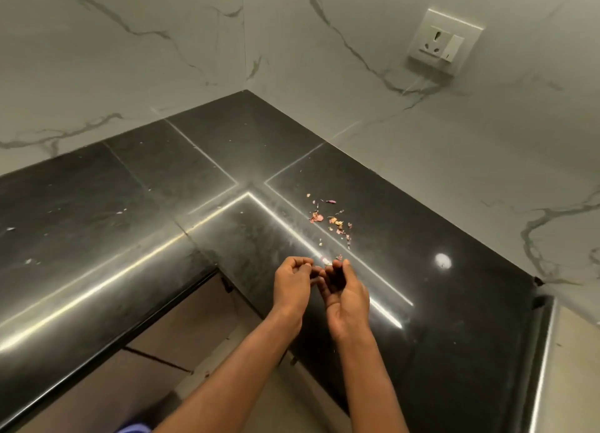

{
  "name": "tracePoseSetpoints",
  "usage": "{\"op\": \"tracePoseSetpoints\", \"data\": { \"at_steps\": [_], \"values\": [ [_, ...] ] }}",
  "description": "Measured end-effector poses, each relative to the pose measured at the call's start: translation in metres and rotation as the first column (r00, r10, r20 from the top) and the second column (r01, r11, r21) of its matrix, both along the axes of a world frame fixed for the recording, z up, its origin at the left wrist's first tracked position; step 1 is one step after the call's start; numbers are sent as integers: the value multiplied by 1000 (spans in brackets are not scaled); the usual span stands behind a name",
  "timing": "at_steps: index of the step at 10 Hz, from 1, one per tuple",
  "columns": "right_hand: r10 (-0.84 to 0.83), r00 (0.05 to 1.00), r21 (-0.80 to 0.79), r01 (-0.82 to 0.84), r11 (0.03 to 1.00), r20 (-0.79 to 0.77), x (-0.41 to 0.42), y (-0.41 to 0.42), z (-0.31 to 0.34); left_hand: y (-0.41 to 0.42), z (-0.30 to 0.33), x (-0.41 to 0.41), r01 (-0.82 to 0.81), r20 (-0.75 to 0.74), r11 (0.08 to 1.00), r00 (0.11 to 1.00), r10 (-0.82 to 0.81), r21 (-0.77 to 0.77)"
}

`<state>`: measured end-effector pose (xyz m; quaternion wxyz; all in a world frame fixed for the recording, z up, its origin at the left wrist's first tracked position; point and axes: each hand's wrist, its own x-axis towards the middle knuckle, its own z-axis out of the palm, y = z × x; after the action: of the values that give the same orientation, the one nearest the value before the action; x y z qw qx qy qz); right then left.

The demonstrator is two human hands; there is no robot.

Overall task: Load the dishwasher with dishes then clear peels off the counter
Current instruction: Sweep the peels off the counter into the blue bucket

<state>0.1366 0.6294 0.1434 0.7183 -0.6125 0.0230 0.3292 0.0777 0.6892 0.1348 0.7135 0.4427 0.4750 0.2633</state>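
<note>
Both hands are hovering over the black counter (422,237) near its inner corner. The left hand (292,286) is curling its fingers; contents indiscernible. The right hand (345,298) is cupping, palm up. Peels (331,220) are lying on the counter just beyond the hands.

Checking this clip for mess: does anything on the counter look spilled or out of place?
Yes. A scatter of small pinkish peels lies loose on the black counter just beyond both hands, with a few stray flecks further left. Nothing looks damaged.
</note>
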Motion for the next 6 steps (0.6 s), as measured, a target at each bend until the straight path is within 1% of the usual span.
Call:
{"op": "tracePoseSetpoints", "data": {
  "at_steps": [1, 2, 3, 4, 5, 6],
  "values": [
    [-9, 980, -95, 28, 995, 197, 35, 16, -18, 30, -23, 26, 134, -255, 942, 965, -53, 309],
    [161, 859, -264, -30, 964, 486, 61, 33, -46, 66, -52, 36, 302, -433, 768, 901, -36, 564],
    [502, 568, -498, -178, 849, 652, 78, 49, -76, 97, -91, 42, 488, -612, 577, 790, 26, 655],
    [611, 345, -606, -136, 784, 713, 87, 46, -93, 105, -119, 43, 640, -706, 326, 694, 142, 696],
    [696, 327, -758, 110, 643, 639, 96, 26, -113, 103, -123, 45, 659, -709, 274, 685, 166, 700],
    [801, 336, -868, 225, 442, 495, 90, 21, -125, 106, -127, 44, 712, -755, 251, 622, 207, 656]
  ]
}}
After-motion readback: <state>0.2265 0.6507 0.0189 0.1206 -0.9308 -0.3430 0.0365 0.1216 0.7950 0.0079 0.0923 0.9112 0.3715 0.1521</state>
